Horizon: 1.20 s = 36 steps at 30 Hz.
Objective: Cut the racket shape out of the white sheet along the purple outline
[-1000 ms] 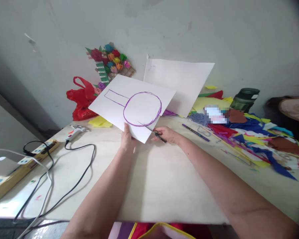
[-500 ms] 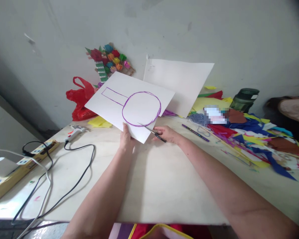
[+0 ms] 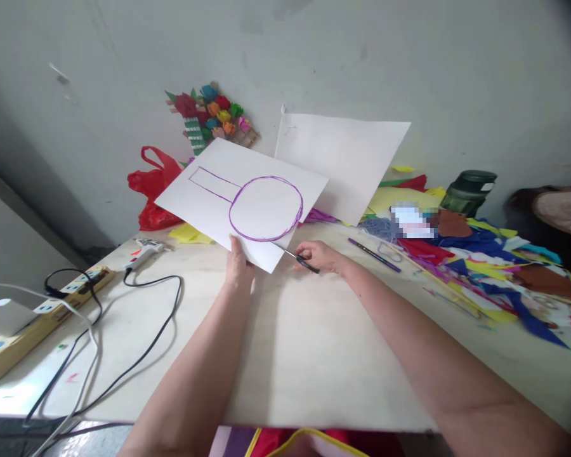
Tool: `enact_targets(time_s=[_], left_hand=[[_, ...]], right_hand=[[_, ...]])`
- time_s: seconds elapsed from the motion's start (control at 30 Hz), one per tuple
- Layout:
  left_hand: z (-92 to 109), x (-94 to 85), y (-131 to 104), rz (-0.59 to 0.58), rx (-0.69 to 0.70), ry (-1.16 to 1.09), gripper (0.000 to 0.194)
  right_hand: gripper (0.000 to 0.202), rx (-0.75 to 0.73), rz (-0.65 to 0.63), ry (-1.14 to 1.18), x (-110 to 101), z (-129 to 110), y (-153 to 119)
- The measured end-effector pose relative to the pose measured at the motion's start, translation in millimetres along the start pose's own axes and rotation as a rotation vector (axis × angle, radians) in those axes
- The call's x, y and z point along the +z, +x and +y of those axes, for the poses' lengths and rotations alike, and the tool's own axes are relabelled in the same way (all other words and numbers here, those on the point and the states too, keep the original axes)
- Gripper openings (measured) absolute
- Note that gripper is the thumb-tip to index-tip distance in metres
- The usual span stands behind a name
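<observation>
My left hand [image 3: 238,263] is pinching the white sheet [image 3: 250,206] mid-scene, above the table [image 3: 337,343]; my right hand [image 3: 320,256] is holding scissors [image 3: 308,263] at the purple circle's [image 3: 266,240] near side. If the sheet is sagging, the blades could be straying inside.

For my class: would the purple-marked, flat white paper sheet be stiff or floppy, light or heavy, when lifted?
The purple-marked, flat white paper sheet is probably fairly stiff: gripped near one edge by the left hand, it shows little sag. It looks thin, so likely light.
</observation>
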<state>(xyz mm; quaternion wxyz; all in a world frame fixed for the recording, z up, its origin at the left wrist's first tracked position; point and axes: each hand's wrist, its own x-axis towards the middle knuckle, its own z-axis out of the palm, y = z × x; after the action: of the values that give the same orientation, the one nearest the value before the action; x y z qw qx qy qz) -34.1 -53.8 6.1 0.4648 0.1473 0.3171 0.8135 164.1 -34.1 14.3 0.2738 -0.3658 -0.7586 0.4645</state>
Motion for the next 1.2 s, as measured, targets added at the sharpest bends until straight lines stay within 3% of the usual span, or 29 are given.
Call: enact_targets(time_s=[0.17, 0.37, 0.53, 0.67, 0.77, 0.87, 1.0, 1.2], left_hand=[[12.0, -10.9, 11.7, 0.054, 0.092, -0.009, 0.051], [13.4, -14.7, 14.3, 0.077, 0.115, 0.037, 0.048], [9.5, -12.4, 14.1, 0.078, 0.079, 0.049, 0.054], [6.0, -8.7, 9.4, 0.016, 0.024, 0.016, 0.055], [4.0, -4.8, 5.3, -0.025, -0.015, -0.025, 0.054], [2.3, -0.3, 1.6, -0.053, -0.057, -0.057, 0.051], [-2.3, 5.4, -3.9, -0.078, -0.086, -0.060, 0.049], [-6.2, 6.7, -5.3, -0.091, -0.071, -0.044, 0.049]], right_hand=[[0.041, 0.056, -0.048, -0.151, -20.6, -4.5, -6.8], [0.039, -0.062, 0.084, -0.691, -29.6, 3.1, -0.6], [0.036, 0.113, 0.209, -0.882, -26.0, 4.4, 2.1], [0.039, 0.171, 0.169, -0.698, -27.6, 9.7, 5.5], [0.033, 0.159, 0.273, -0.453, -26.1, 8.3, 8.0], [0.028, 0.158, 0.332, 0.019, -17.6, 0.0, 8.0], [0.020, 0.144, 0.197, 0.575, 1.4, -11.4, 7.1], [0.010, 0.155, 0.383, 0.717, 24.6, -16.1, 11.8]])
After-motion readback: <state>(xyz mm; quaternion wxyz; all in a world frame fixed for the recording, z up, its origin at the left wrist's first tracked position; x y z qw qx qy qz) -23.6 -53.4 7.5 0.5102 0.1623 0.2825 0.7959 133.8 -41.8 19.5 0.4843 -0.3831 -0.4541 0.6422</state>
